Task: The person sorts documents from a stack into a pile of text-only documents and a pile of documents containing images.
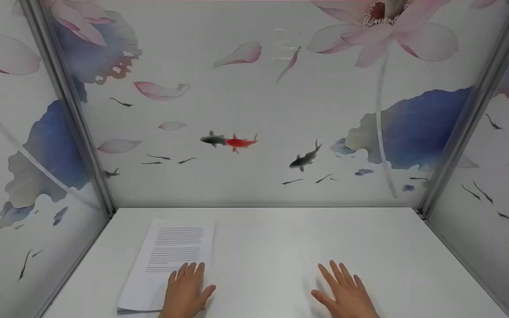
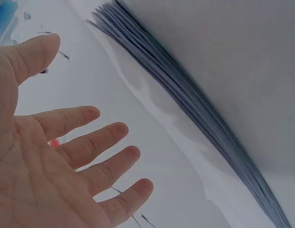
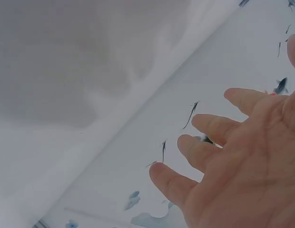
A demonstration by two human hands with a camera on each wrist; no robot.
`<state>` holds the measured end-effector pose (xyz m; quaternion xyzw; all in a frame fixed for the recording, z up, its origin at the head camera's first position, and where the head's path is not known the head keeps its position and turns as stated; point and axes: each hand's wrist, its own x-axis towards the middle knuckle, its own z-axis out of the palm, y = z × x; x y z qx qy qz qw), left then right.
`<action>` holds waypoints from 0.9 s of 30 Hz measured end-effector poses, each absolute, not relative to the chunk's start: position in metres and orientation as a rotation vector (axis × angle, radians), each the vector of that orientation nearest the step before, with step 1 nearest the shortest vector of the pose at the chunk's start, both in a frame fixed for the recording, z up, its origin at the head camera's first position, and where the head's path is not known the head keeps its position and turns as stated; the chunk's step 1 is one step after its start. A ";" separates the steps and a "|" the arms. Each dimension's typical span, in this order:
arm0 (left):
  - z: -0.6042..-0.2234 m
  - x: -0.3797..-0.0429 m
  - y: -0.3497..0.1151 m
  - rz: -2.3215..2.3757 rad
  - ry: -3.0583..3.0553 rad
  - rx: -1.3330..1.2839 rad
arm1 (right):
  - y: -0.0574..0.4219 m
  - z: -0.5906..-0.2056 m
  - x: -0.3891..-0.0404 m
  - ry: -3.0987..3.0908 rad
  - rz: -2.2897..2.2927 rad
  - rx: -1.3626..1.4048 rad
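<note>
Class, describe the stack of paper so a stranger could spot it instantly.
Find the white table below the patterned back wall. On its left side lies a stack of paper, partly hidden by the left hand in the head view. Blocks of dark printed lines set it apart from the plain table.

Table [image 1: 263,247]: 1. Paper stack [image 1: 164,258], table's left part: 1. Hands [image 1: 185,289], over table: 2. Wall panels [image 1: 237,97], around table: 3.

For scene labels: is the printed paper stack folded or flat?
Flat: head view shows the paper stack lying unfolded on the white table, no crease visible.
</note>
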<state>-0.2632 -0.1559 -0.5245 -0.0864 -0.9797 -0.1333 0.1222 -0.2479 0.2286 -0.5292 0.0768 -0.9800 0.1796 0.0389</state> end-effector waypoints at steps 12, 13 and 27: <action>-0.524 -0.280 -0.197 -0.291 -2.924 -0.095 | 0.225 -0.530 -0.250 -3.035 0.585 0.268; -0.523 -0.281 -0.203 -0.290 -2.926 -0.079 | 0.224 -0.530 -0.249 -3.033 0.592 0.276; -0.523 -0.297 -0.260 -0.549 -2.986 0.442 | 0.215 -0.528 -0.243 -2.858 0.608 0.436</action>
